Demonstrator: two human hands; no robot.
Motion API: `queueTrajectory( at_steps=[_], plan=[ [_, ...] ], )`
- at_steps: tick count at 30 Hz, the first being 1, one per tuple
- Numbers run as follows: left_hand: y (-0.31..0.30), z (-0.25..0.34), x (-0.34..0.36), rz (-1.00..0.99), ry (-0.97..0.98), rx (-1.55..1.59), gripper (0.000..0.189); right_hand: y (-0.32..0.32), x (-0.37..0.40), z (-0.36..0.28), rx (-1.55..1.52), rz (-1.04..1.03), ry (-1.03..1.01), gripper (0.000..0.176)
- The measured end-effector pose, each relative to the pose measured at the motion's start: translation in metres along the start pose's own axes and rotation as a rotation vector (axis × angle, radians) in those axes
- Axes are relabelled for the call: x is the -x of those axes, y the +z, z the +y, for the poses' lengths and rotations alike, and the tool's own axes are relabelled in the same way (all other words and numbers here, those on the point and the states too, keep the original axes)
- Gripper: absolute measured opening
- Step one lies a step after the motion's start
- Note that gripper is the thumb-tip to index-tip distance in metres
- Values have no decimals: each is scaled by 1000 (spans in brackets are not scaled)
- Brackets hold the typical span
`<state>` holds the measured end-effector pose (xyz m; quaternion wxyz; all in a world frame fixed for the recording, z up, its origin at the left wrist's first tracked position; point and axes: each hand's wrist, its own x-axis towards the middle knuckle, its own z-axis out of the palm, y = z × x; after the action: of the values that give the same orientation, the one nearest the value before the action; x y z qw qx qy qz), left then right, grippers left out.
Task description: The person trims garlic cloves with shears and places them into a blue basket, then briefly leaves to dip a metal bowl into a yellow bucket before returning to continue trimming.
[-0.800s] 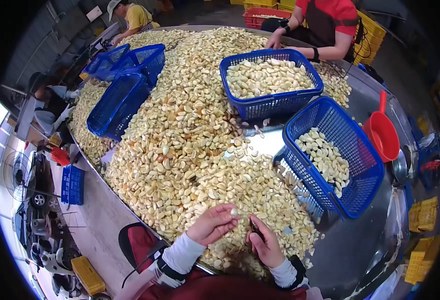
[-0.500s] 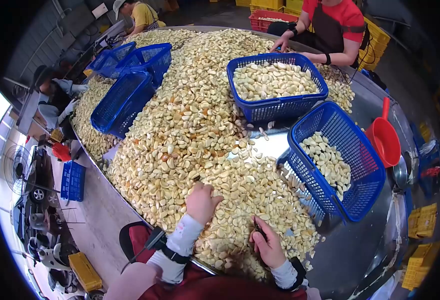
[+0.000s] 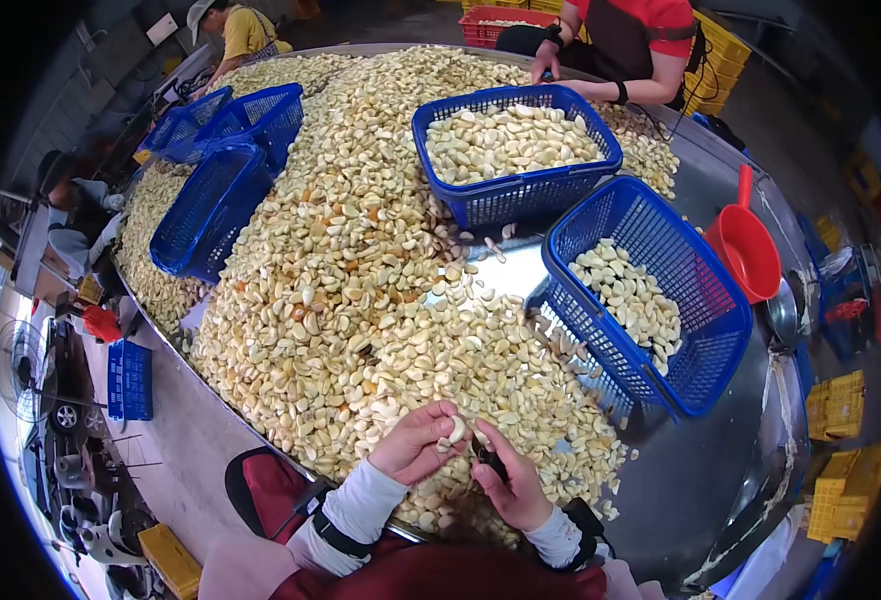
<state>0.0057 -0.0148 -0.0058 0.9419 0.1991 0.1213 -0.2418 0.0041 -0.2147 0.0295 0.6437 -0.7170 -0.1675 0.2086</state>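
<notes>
Between the fingertips of my left hand (image 3: 421,442) is a pale clove-shaped piece (image 3: 452,433). My right hand (image 3: 512,480) is closed round a small dark-handled tool (image 3: 488,458), whose tip is close to that piece; its blade end is too small to make out. Both hands are over the near edge of a big heap of similar cream-coloured pieces (image 3: 360,300), some browner. To the right of the hands stands a blue basket (image 3: 705,385), partly filled with paler pieces. Behind it, a fuller blue basket (image 3: 520,185) rests tilted on the heap's edge.
A metal table (image 3: 660,500) carries the heap. A red scoop (image 3: 743,250) and a metal bowl (image 3: 782,312) lie at right. More blue baskets (image 3: 210,205) stand at left. Co-workers are at the table's far side, one in a red shirt (image 3: 650,25). Yellow crates (image 3: 845,490) stand beyond.
My left hand has come off the heap and moved right and nearer to me, with a pale piece now in its fingers. My right hand has moved slightly left, bringing both together. The view has shifted.
</notes>
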Motion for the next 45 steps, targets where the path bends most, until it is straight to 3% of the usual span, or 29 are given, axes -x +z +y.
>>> queueTrajectory(
  at_steps=[3, 5, 7, 12, 14, 15, 17, 18, 20, 23, 25, 26, 28, 32, 36, 43, 45],
  plan=[
    [13, -7, 3, 127, -45, -53, 19, -2, 1, 3, 135, -23, -2, 62],
    [18, -10, 4, 164, -42, -82, 18, -2, 1, 6, 250, 18, -166, 63],
    [34, -7, 7, 224, -58, -169, 18, -5, 2, 2, 260, 10, -138, 63],
    [11, -10, 11, 119, -34, -234, 27, -6, 3, 7, 290, 20, -201, 60],
    [9, -10, 12, 52, -10, -230, 30, -12, 4, 24, -381, -63, 332, 56],
    [14, -9, 12, 43, -17, -198, 29, -13, 4, 26, -381, -63, 332, 56],
    [26, -7, 9, 31, -23, -166, 29, -16, 3, 27, -934, -118, 381, 56],
    [33, -7, 8, 67, -67, -140, 24, -18, 5, 24, -968, -163, 372, 58],
    [31, -10, 6, 100, -118, -115, 19, -15, 8, 17, -838, -152, 334, 59],
    [17, -19, 0, 29, -47, -5, 18, -9, 14, 18, -632, -117, 255, 59],
    [21, -21, -1, 211, 0, -7, 15, -4, 15, 20, -236, -18, 62, 60],
    [22, -21, 0, 210, 1, -7, 15, -4, 15, 23, -2, 27, -19, 59],
    [23, -25, 3, 292, -1, -72, 10, -3, 12, 14, 122, 66, -54, 59],
    [29, -35, 10, 271, 54, -32, 5, -3, 6, 8, 398, 126, -213, 56],
    [23, -44, 11, 229, 90, 10, 4, -3, 10, 6, 317, 82, -68, 55],
    [25, -47, 14, 268, 133, -62, 5, -8, 10, 46, 200, 89, -133, 55],
    [27, -45, 15, 316, 109, -24, 5, -9, 13, 41, -146, -42, 104, 55]
  ],
)
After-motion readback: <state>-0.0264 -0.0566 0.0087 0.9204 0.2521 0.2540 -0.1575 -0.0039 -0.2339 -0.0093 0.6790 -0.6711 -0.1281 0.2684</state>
